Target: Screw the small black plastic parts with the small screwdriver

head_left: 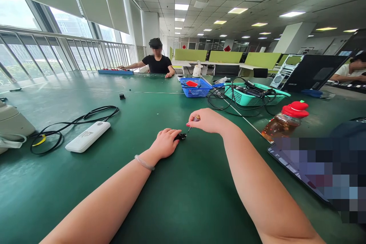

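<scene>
On the green tabletop (183, 194), my left hand (165, 143) rests with its fingers closed on a small black part (181, 136), whose exact kind is too small to make out. My right hand (210, 120) pinches the handle of a small screwdriver (196, 118). The shaft slants down to the left, its tip at or very near the black part. Part of the black piece is hidden under my left fingers.
A white power bank (88, 136) and a coiled black cable (82, 118) lie left. Farther off stand a blue basket (197, 91) and a teal basket (246, 101) with cables. A red-lidded bottle (281, 122) and a tablet (297, 175) are right. Another person (158, 63) sits opposite.
</scene>
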{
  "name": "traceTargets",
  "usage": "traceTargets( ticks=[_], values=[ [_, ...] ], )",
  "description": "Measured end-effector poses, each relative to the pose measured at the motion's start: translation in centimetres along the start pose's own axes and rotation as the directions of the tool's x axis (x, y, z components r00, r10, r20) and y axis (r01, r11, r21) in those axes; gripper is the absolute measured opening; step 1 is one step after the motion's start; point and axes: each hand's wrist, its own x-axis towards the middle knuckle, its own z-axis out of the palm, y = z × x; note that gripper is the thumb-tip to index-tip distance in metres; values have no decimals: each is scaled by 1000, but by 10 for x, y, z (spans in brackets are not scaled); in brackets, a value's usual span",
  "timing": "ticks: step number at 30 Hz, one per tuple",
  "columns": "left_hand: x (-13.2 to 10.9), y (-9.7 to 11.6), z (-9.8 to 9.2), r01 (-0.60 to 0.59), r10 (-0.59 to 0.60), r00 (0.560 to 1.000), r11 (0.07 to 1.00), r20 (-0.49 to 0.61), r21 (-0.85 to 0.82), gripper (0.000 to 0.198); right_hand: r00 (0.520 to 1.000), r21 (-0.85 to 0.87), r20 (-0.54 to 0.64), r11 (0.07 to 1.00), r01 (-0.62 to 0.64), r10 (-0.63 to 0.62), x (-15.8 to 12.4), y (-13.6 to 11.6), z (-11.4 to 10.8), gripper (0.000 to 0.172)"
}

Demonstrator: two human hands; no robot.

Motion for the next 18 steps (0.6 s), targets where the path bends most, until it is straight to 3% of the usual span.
traceTargets(
  ticks=[4, 9, 14, 18],
  values=[
    [1, 0, -1, 47, -47, 999, 999, -13, -4, 45, 997, -83, -79, 996, -27, 21, 7, 1, 9, 16],
    [-1, 2, -3, 25, -25, 1000, 1000, -11, -3, 53, 999, -133, 41, 991, 19, -13, 12, -1, 20, 9],
    [-2, 3, -2, 1, -1, 1000, 1000, -11, -19, 55, 988, 23, 135, 997, 77, -79, 4, -9, 14, 16],
    [-3, 5, -2, -44, 44, 999, 999, 16, -16, 53, 985, 70, 113, 990, 122, -130, -3, -11, 5, 28]
  ],
)
